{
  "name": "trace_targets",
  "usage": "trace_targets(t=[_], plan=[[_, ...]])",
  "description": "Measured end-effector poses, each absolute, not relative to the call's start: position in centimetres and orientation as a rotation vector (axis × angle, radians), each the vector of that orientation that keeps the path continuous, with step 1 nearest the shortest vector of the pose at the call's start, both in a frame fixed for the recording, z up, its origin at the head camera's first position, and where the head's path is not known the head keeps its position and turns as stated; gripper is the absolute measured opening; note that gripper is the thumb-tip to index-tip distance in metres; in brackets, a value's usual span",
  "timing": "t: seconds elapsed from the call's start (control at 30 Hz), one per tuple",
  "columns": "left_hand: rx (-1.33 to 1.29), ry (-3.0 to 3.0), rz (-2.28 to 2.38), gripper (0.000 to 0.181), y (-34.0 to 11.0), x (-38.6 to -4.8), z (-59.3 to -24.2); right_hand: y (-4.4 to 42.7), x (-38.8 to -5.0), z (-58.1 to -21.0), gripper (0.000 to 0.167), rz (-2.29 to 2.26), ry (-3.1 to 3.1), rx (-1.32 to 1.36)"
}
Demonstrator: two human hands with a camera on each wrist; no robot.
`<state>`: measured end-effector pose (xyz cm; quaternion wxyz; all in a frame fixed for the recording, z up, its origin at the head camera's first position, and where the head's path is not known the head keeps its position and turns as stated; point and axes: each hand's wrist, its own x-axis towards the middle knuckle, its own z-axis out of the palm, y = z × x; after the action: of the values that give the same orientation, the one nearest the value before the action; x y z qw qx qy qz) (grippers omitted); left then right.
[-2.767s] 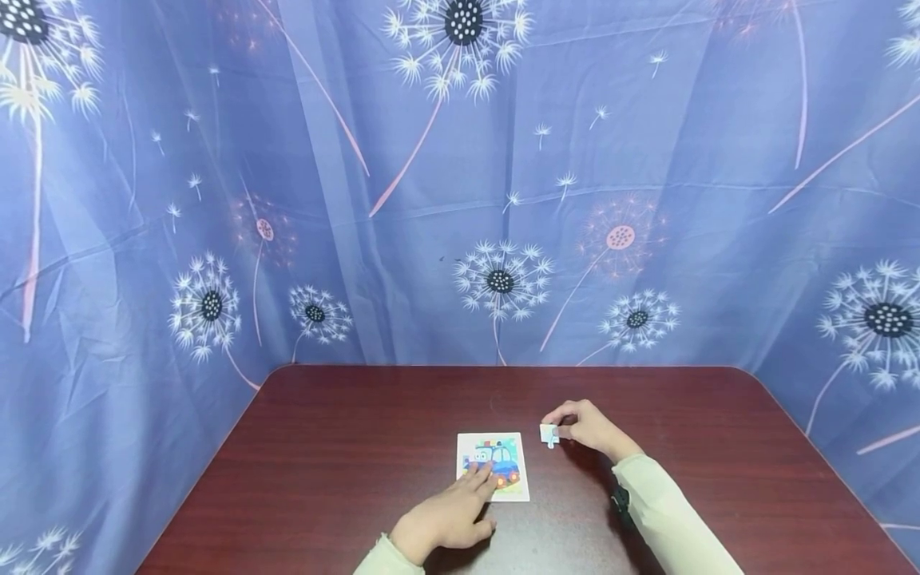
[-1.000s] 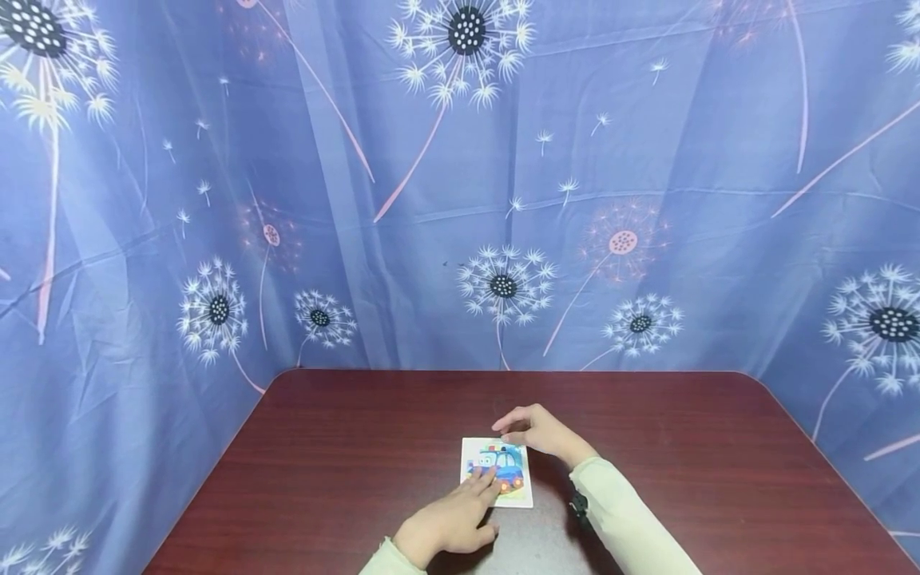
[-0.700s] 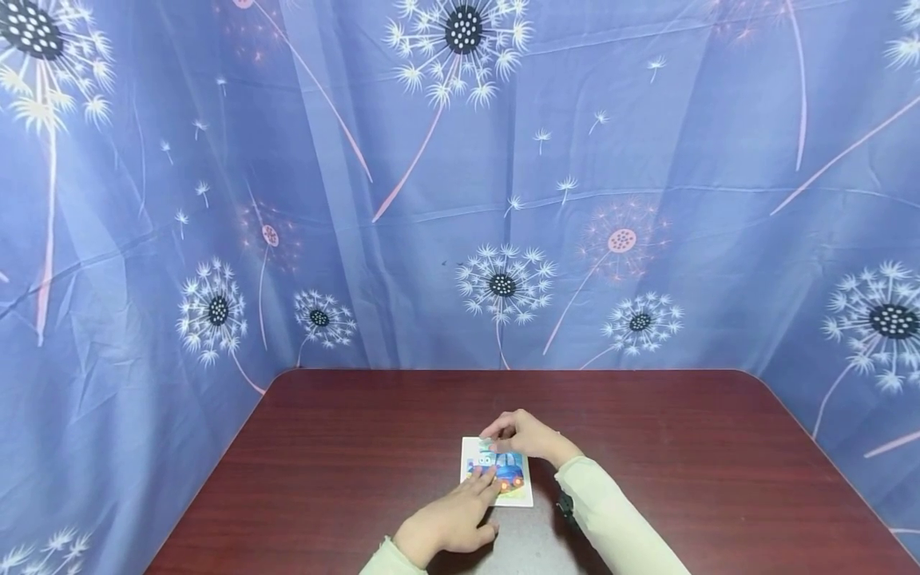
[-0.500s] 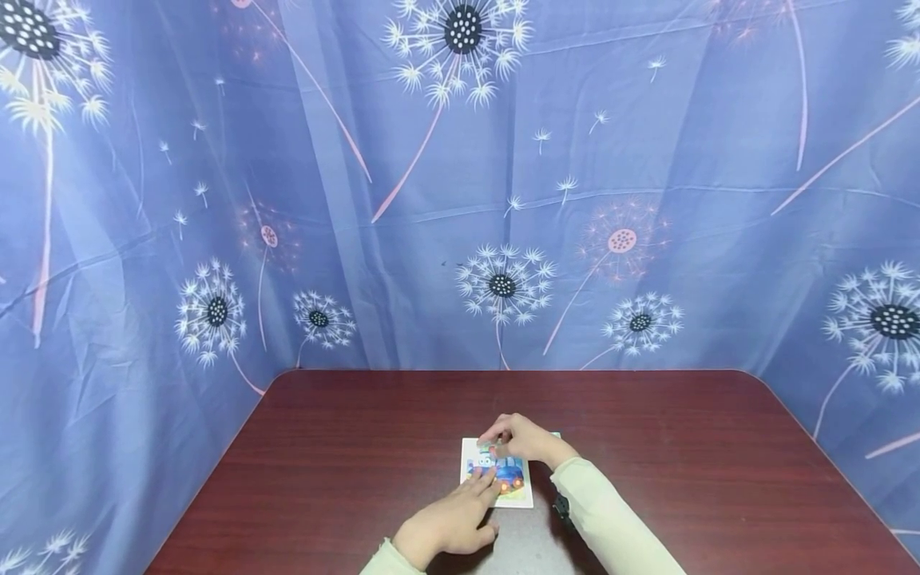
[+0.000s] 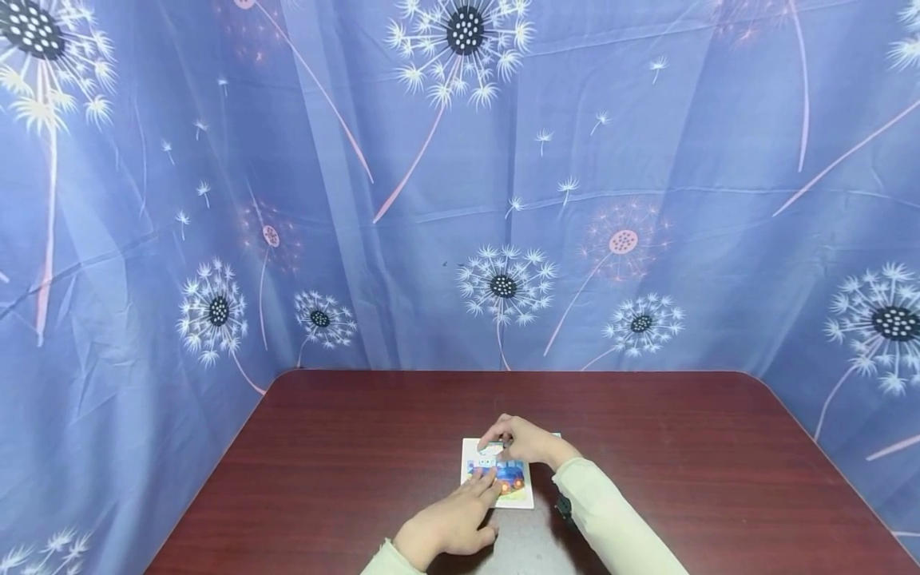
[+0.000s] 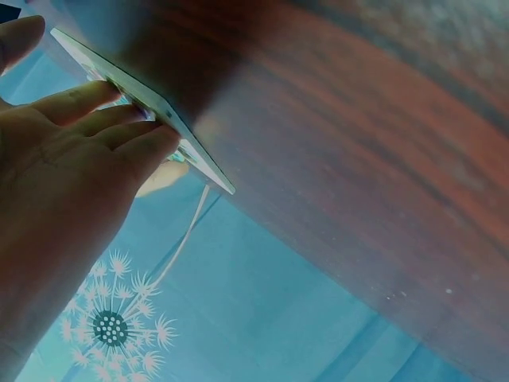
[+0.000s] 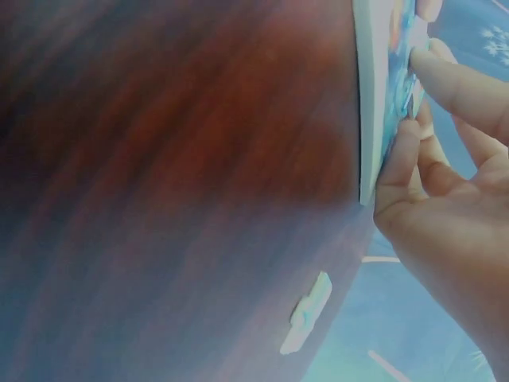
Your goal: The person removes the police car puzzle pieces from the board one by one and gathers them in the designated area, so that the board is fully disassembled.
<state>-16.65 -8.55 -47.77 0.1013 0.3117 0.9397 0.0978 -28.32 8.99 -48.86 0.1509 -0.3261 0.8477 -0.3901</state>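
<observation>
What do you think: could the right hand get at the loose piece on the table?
Probably yes: nothing visibly blocks the loose piece beside the puzzle board. But the right hand is pinching another piece, likely needing to let go first.

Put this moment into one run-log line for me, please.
left hand: rests on car puzzle | right hand: pinches puzzle piece at its far side | loose piece: on table, apart from car puzzle

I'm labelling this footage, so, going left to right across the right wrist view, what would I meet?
Table → loose puzzle piece lying on it → puzzle board → right hand.
</observation>
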Motion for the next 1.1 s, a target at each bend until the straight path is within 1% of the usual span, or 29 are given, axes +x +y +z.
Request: trace_targets(t=[0.2,0.33,0.77,1.1], plan=[[0.919,2.772,0.298,0.061,-8.5,-16.7,-47.9,9.4,-28.1,-48.5,0.038,-1.138,2.426,-0.933],[0.908,2.769,0.297,0.061,-8.6,-16.9,-47.9,9.6,-28.2,-48.7,0.042,-1.177,2.419,-0.945],[0.917,2.758,0.297,0.062,-8.5,-16.7,-48.0,10.2,-28.2,-49.2,0.041,-1.211,2.402,-0.957],[0.895,2.741,0.331,0.062,-8.7,-16.8,-48.0,10.4,-28.5,-49.0,0.028,-1.326,2.367,-0.988]])
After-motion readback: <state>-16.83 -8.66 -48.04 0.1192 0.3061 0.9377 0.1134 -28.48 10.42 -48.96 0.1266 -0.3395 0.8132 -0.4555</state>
